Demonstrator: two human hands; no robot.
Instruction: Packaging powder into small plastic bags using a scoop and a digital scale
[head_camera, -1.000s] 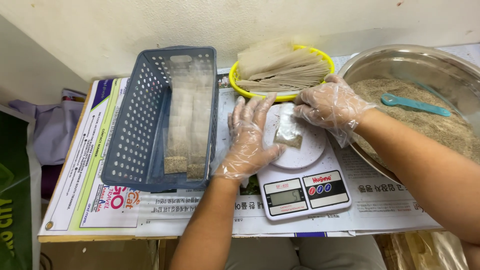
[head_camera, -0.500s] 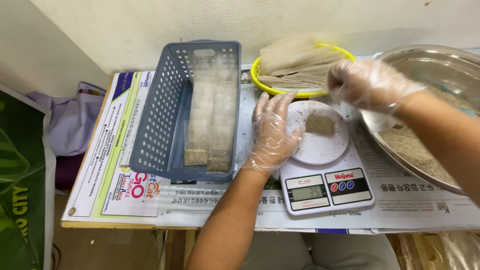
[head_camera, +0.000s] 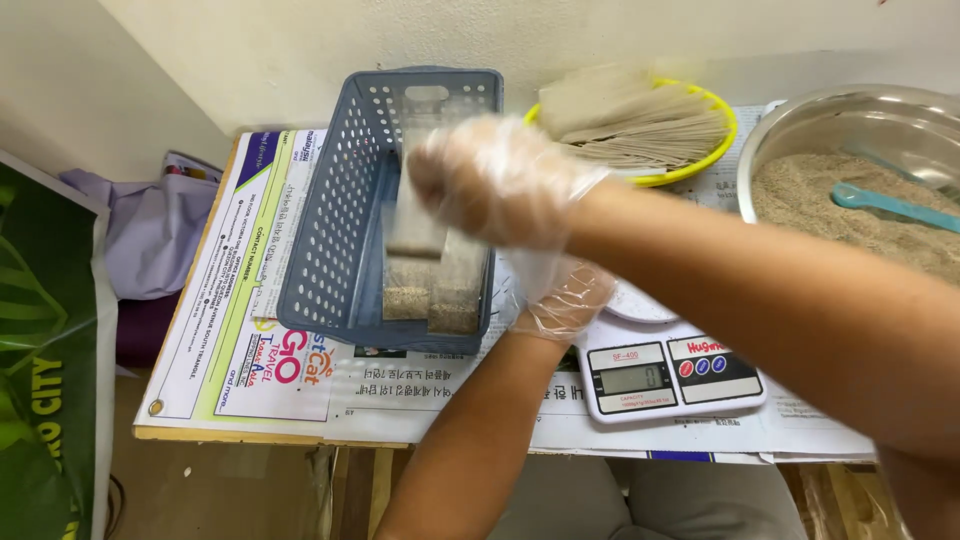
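My gloved right hand (head_camera: 495, 180) reaches across to the left and hangs over the blue-grey plastic basket (head_camera: 335, 230). It grips a small clear packet (head_camera: 415, 228) with brownish powder in it; the packet is blurred. Filled packets (head_camera: 432, 298) lie in rows inside the basket. My gloved left hand (head_camera: 562, 296) rests at the left edge of the white digital scale (head_camera: 665, 378), half hidden under my right forearm, fingers apart and holding nothing. The scale's round plate (head_camera: 640, 300) is mostly hidden by my arm.
A yellow bowl (head_camera: 700, 170) at the back holds a stack of empty clear bags (head_camera: 630, 115). At the right, a big metal bowl (head_camera: 850, 110) holds brown powder (head_camera: 820, 205) and a teal spoon (head_camera: 890, 207). Newspaper (head_camera: 240, 330) covers the table. A green bag (head_camera: 40, 380) stands at left.
My right hand picked the filled packet off the scale plate and swung left over the basket. The left hand stayed by the scale. The camera view shifted left.
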